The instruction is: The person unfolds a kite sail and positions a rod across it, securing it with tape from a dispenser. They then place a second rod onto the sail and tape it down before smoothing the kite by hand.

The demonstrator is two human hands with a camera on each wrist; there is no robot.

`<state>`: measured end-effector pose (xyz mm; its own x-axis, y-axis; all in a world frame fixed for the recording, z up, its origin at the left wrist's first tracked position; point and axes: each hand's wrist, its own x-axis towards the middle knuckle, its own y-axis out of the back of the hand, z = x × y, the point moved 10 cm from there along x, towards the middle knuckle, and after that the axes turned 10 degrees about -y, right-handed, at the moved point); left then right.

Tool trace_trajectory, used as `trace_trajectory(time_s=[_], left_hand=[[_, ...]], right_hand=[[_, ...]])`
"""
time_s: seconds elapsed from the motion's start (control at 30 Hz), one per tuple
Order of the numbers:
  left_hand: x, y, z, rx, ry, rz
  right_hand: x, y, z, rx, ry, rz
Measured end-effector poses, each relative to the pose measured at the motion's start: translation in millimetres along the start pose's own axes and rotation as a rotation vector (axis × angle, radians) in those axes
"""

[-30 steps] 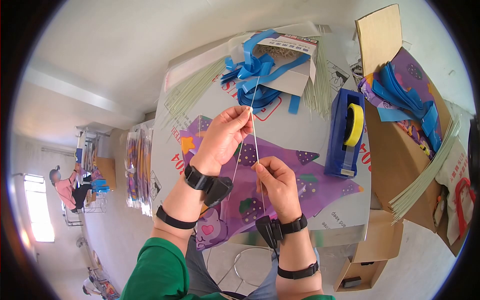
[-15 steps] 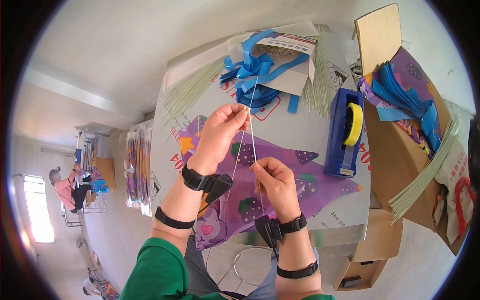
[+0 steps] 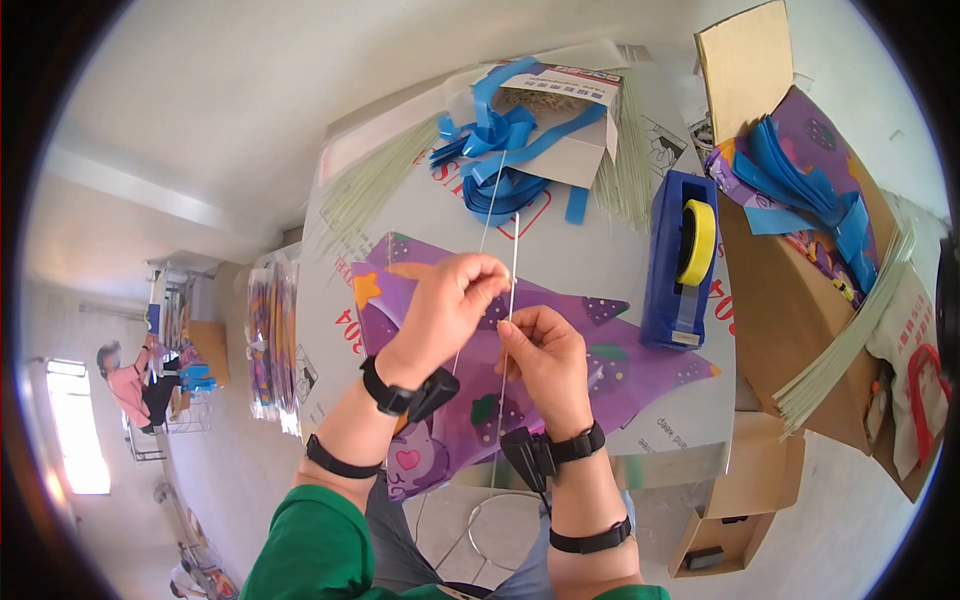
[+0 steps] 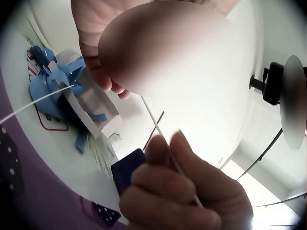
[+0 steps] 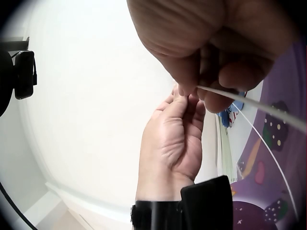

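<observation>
Above the purple sheet, a thin rod is pinched by the right hand, a second rod by the left hand.

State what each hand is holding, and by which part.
The right hand pinches a thin white rod near its middle. The left hand pinches a second thin rod below its upper end; the exact spot is hidden.

Left hand: blurred, cut off at top edge in left-wrist view. Tape dispenser: mostly hidden behind right hand. Thin rods: grip points concealed by fingers. Box print: unreadable.
</observation>
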<state>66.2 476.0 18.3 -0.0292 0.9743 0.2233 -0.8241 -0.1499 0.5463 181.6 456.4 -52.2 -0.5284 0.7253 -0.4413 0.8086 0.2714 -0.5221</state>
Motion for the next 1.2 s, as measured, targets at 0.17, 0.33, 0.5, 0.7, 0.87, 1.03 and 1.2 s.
trace_trajectory(time_s=[0.17, 0.33, 0.5, 0.7, 0.87, 1.03, 1.2], left_hand=[[-10.7, -1.4, 2.6, -0.032, 0.049, -0.049], [-1.6, 16.1, -61.4, -0.186, 0.169, 0.096], [3.0, -3.3, -90.5, 0.277, 0.324, -0.208], [-3.6, -6.3, -47.6, 0.027, 0.310, -0.193], [-17.5, -51.3, 18.1, -0.018, 0.063, -0.499], [-27.1, -60.5, 6.8, -0.481, 0.311, -0.481], [2.1, -24.5, -26.0, -0.888, 0.481, 0.005]], right_hand=[[0.5, 8.8, -0.1, -0.061, 0.017, 0.082], [3.9, 27.2, 3.0, -0.027, -0.024, 0.207], [4.4, 45.5, -7.5, -0.226, 0.189, 0.407], [0.5, 48.9, -19.5, -0.311, 0.328, 0.452], [-1.2, 42.8, -18.9, 0.137, 0.142, 0.220], [-5.9, 45.4, -22.8, 0.297, 0.167, 0.166], [-7.6, 25.6, -24.1, 0.229, 0.103, -0.009]])
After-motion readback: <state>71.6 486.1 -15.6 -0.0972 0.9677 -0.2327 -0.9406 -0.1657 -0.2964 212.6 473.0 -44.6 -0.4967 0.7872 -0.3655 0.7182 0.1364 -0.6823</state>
